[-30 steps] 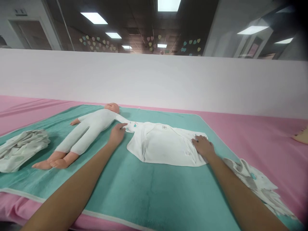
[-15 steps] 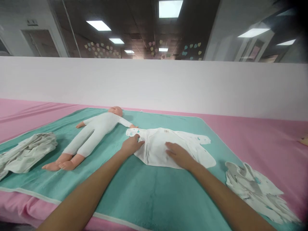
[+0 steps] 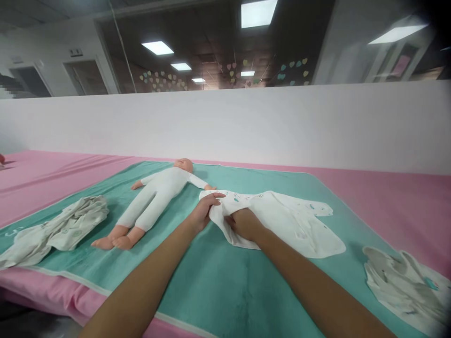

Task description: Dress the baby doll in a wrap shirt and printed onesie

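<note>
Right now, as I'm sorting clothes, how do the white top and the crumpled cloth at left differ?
The white top lies mostly spread; the crumpled cloth is bunched. The left hand and right hand touch the top; neither touches the cloth. Both fabrics lie on the teal mat.

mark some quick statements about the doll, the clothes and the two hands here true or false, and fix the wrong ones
1. The doll lies on the teal mat. True.
2. The right hand rests on the doll. False: it is at the white top.
3. The left hand is at a sleeve of the white top. True.
4. The doll is wearing the white top. False: the white top lies on the mat, beside the doll.
5. In the picture, a crumpled garment lies to the left of the doll. True.
</note>
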Action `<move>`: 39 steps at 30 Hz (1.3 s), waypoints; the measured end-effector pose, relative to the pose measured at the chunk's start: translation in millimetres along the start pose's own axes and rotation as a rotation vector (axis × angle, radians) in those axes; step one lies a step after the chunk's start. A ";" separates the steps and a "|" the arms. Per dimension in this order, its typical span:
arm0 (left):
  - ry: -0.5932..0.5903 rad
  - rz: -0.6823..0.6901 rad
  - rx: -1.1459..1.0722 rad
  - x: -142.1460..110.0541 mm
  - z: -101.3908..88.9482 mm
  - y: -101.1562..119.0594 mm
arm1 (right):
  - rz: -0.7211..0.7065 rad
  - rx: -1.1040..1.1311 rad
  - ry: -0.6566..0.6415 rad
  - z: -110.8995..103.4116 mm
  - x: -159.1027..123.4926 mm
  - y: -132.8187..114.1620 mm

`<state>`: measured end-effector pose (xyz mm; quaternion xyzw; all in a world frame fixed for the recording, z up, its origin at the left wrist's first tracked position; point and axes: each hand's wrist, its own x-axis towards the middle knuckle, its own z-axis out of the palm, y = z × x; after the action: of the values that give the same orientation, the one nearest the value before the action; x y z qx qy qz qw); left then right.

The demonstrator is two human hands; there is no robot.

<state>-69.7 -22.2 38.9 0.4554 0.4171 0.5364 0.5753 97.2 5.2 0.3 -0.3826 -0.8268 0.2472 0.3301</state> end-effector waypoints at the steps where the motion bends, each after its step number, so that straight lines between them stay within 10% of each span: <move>1: 0.045 0.002 0.049 2.2 -2.8 -2.2 | -0.019 -0.103 -0.013 0.1 -1.1 0.2; 6: 0.159 0.034 0.170 8.7 -11.9 -8.0 | 0.089 -0.325 0.104 1.6 9.7 15.9; 14: 0.030 0.031 0.089 -2.2 -8.0 4.6 | 0.370 -0.315 0.355 -14.4 18.3 47.0; 19: -0.073 -0.071 0.161 -0.1 -9.5 -1.1 | 0.175 -0.471 0.126 -9.5 13.4 43.0; 28: 0.098 0.133 0.805 18.0 0.1 -33.7 | 0.032 -0.524 -0.061 -6.2 20.4 48.6; 39: -0.047 -0.252 0.198 21.4 20.0 -33.5 | -0.031 -0.643 -0.104 -10.8 20.2 46.2</move>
<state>-40.8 -2.7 11.3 0.4664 0.5081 0.4053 0.6000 117.0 50.0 -15.8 -0.4414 -0.8840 -0.0123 0.1536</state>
